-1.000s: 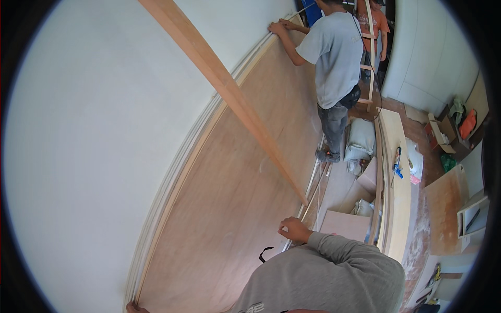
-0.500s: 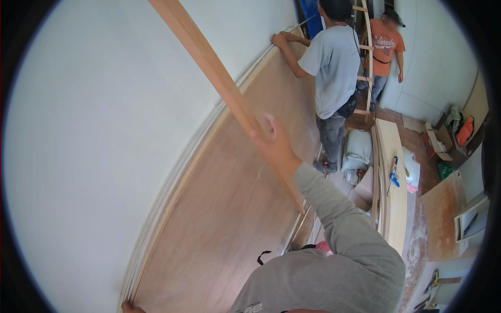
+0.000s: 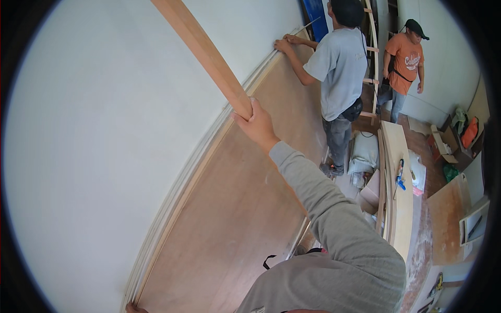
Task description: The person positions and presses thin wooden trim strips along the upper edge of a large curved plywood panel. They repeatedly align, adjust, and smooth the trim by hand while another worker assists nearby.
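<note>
My right hand [image 3: 253, 121] grips a long wooden batten [image 3: 201, 57] that slants from the upper left across a large plywood panel [image 3: 219, 208]. My left hand [image 3: 134, 308], mostly below the frame, has its fingers around the panel's edge at the lower left. The panel lies along the white wall [image 3: 94, 130], with pale strips along that edge. A small black strap [image 3: 268, 261] shows beside my body, near the panel's lower right part.
A co-worker in grey [image 3: 336, 68] has both hands on the panel's far end. Another in orange [image 3: 404, 62] stands beyond a wooden ladder [image 3: 371, 81]. On the right are a board stack [image 3: 396, 208] with a blue tool, sacks [image 3: 364, 151] and boxes [image 3: 443, 143].
My right hand has risen from low beside the panel to grip the batten. The person in orange has moved rightward, out from behind the ladder. My left hand stays at the panel's edge.
</note>
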A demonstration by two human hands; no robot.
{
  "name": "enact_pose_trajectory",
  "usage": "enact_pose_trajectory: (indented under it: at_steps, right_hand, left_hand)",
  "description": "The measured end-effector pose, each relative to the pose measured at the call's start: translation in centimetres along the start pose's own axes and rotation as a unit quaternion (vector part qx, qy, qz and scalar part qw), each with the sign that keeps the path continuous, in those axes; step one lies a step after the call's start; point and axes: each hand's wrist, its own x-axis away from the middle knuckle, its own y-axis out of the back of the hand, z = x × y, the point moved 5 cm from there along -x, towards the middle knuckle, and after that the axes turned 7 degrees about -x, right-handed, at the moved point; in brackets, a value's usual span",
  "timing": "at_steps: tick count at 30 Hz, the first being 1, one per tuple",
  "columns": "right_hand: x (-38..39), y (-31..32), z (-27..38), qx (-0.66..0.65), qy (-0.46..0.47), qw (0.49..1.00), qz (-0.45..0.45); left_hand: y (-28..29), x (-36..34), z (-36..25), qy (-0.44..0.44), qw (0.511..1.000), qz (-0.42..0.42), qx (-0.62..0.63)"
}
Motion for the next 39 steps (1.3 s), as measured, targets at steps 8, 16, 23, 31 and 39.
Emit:
enact_pose_trajectory:
  at_steps: [8,16,23,31,39]
  right_hand:
    - [-3.7,-0.9,-4.5,0.038,0.026,0.998,-0.052]
    - [-5.8,-1.2,-5.9,0.071,0.033,0.995,-0.059]
    - [-5.8,-1.8,-5.7,0.092,0.041,0.993,-0.060]
    - [-5.7,-3.4,-8.5,0.090,0.041,0.992,-0.072]
    - [-8.6,-4.2,-8.7,0.085,-0.013,0.993,-0.082]
  left_hand:
    - [1.8,-5.2,-9.6,0.020,0.995,0.082,-0.048]
    - [-1.0,-5.8,-10.6,0.006,0.995,0.056,-0.082]
    - [-4.1,-6.0,-10.1,0.040,0.995,-0.024,-0.091]
    - [-8.7,-5.7,-10.2,0.109,0.978,-0.124,-0.125]
    - [-10.6,-7.6,-10.1,0.128,0.962,-0.157,-0.183]
